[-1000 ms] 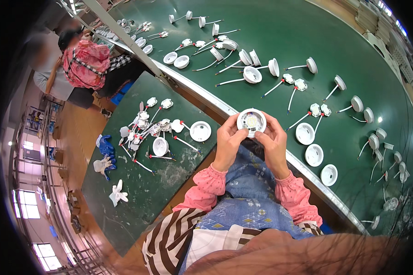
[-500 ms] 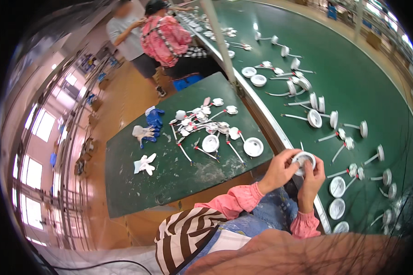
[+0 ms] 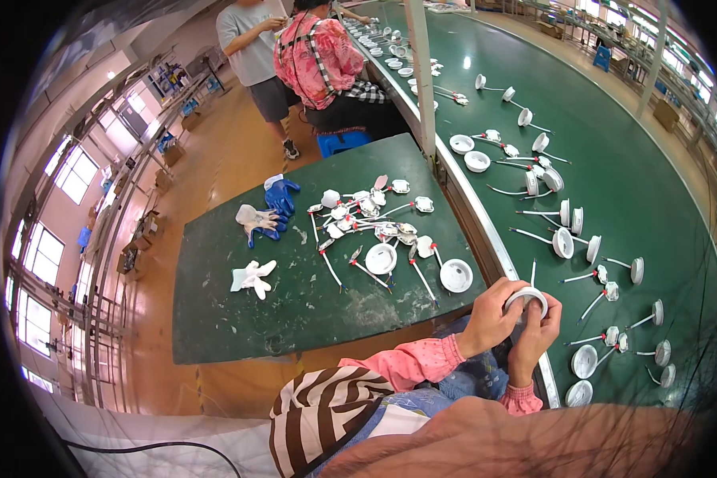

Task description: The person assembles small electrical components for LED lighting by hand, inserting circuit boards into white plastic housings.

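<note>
Between my two hands, over the near edge of the green surface, is a round white lamp housing (image 3: 527, 292), tilted so its rim shows as an arc. My left hand (image 3: 487, 319) grips it from the left, fingers curled behind the rim. My right hand (image 3: 536, 336) closes on its right and lower side, thumb near the opening. A thin white wire (image 3: 533, 274) rises just above the rim; where it joins is hidden. What lies inside the housing is mostly covered by my fingers.
On the green side table (image 3: 239, 334) lie a pile of small white parts with wires (image 3: 366, 213), two white housings (image 3: 456, 276), blue-and-white gloves (image 3: 279, 196) and a white glove (image 3: 253, 279). Several housings with wires (image 3: 562, 243) dot the long green surface. A post (image 3: 422, 80) and two people (image 3: 319, 60) are farther off.
The housing in my hands has turned, its inside less exposed and its rim more upright. Both hands still hold it. The whole view has shifted slightly.
</note>
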A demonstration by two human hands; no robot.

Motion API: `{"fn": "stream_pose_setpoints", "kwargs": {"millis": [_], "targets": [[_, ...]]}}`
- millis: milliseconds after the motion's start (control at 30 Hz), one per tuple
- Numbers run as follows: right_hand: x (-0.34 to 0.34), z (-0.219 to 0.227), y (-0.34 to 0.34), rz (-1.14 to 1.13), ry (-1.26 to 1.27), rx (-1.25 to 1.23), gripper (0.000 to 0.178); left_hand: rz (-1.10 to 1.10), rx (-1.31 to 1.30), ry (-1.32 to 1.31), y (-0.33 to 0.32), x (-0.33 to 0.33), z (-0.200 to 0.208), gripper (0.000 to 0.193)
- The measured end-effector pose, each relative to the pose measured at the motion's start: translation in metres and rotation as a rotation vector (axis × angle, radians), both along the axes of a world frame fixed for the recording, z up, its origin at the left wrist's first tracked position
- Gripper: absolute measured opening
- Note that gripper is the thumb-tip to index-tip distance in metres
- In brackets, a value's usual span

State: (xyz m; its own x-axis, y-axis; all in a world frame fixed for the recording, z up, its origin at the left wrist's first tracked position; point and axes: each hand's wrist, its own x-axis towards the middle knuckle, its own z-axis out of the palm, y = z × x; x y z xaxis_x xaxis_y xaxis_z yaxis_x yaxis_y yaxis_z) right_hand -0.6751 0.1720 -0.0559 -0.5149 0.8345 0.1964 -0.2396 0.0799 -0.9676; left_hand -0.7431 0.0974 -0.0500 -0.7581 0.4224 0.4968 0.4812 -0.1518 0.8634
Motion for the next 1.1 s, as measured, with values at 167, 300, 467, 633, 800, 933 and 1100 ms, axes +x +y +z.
{"fn": "stream_pose_setpoints", "kwargs": {"millis": [167,300,467,633,800,933,1100], "targets": [[-0.009,0.001,-0.009,0.007,-0.007,0.022,0.012,0.041,0.005,0.006,-0.006,-0.008,-0.002,0.023],[-0.012,0.000,-0.011,0.014,0.000,0.038,0.013,0.051,0.004,0.000,-0.008,-0.010,-0.001,0.022],[-0.010,0.003,-0.010,0.008,-0.020,0.044,0.013,0.048,0.003,-0.004,-0.009,-0.009,0.001,0.021],[-0.005,0.003,-0.005,-0.013,-0.053,0.116,0.011,0.036,-0.022,0.044,-0.005,-0.006,0.001,0.026],[0.000,0.006,-0.002,-0.017,-0.116,0.186,0.010,0.000,-0.144,0.092,-0.008,-0.007,0.003,0.026],[0.003,0.007,-0.001,-0.040,-0.170,0.285,0.009,-0.016,-0.148,0.086,-0.009,-0.007,0.002,0.025],[0.003,0.005,0.000,-0.049,-0.201,0.329,0.010,-0.029,-0.154,0.070,-0.010,-0.007,0.003,0.025]]}}
